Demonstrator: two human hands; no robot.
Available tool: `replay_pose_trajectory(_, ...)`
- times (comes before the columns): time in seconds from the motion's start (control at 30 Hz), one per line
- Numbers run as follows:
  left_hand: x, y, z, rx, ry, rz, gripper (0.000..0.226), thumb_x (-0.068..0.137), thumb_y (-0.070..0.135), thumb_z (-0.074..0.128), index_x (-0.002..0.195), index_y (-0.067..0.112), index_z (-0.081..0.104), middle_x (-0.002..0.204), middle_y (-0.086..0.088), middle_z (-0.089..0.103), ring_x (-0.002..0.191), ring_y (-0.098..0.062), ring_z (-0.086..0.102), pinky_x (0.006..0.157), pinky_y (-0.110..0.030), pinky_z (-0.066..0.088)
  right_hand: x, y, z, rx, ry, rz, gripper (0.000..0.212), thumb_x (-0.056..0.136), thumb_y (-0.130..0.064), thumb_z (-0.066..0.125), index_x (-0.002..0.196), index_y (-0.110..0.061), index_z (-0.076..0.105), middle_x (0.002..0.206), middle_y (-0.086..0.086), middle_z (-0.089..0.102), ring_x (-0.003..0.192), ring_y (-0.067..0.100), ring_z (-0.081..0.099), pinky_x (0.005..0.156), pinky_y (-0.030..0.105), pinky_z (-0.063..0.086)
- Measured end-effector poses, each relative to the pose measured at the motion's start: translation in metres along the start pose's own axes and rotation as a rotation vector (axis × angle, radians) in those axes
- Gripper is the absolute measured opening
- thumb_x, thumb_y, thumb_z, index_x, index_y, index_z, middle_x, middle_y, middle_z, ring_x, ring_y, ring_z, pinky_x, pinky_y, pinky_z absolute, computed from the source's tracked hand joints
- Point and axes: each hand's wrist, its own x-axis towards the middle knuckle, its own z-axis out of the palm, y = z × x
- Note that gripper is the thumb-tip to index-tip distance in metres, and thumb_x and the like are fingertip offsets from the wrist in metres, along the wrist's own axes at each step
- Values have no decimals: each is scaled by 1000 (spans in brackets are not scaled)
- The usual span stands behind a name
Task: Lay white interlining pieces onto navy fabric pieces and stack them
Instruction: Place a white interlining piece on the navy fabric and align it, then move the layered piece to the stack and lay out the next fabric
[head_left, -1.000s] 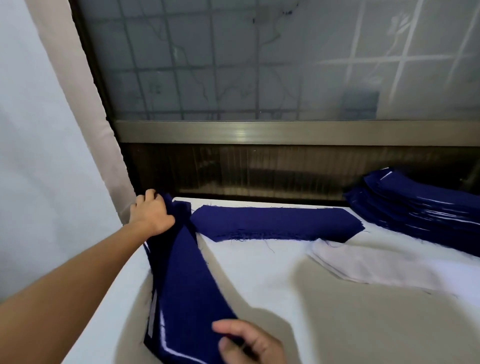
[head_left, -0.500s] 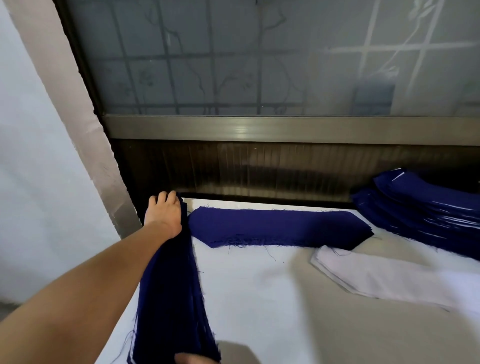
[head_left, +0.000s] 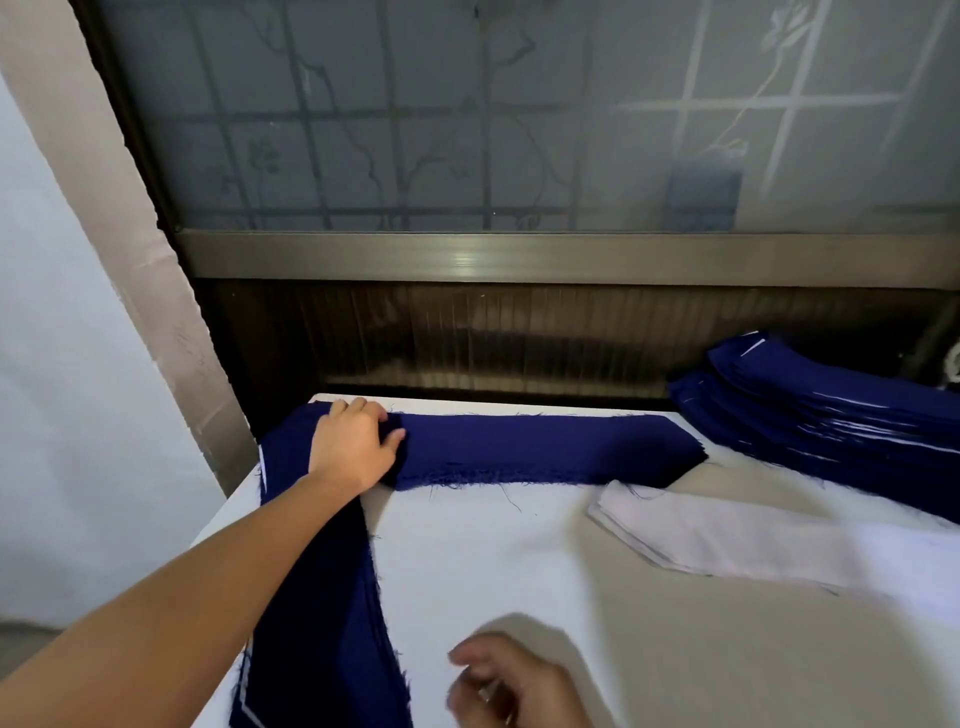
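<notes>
A stack of navy pieces (head_left: 322, 613) runs along the left edge of the white table (head_left: 519, 571), with white interlining showing at its near end. My left hand (head_left: 353, 447) lies flat on the stack's far end, thumb touching a single navy piece (head_left: 545, 449) that lies crosswise at the back. A pile of white interlining pieces (head_left: 727, 535) lies at the right. My right hand (head_left: 509, 680) hovers low over the table's near part, blurred, fingers loosely curled, holding nothing.
A large heap of navy pieces with white edges (head_left: 831, 415) fills the back right corner. A frosted window with a metal sill (head_left: 519, 257) rises right behind the table. The table's left edge drops off beside a wall.
My left hand slid from the stack's far tip rightward toward the crosswise piece. My right hand let go of the stack's near end and moved right over the bare table.
</notes>
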Motion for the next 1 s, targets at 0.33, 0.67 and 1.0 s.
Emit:
replay_pose_trajectory(0.33, -6, 42, -10, 95, -245, -167, 19, 94, 26, 56, 99, 14, 70, 104, -7, 66, 110, -26, 53, 80, -35, 50, 8, 27, -156, -799, 277, -315, 18, 79, -11, 71, 84, -28, 70, 74, -16, 64, 64, 3, 60, 61, 22, 50)
replay_pose_trajectory(0.67, -23, 47, -4, -166, -351, -2, 13, 81, 33, 73, 68, 35, 74, 148, 5, 48, 141, -18, 34, 116, -43, 27, 9, 40, -163, -918, 319, -340, 15, 70, -11, 67, 74, -22, 58, 62, -7, 53, 52, 20, 52, 42, 32, 44)
replay_pose_trajectory(1.0, -57, 64, -7, -724, 27, -240, 55, 88, 8, 72, 135, 21, 49, 110, 2, 60, 93, -11, 56, 84, -28, 45, 7, 44, -163, -918, 368, -310, 8, 76, -14, 62, 76, -22, 59, 67, -6, 56, 59, 21, 55, 48, 32, 43)
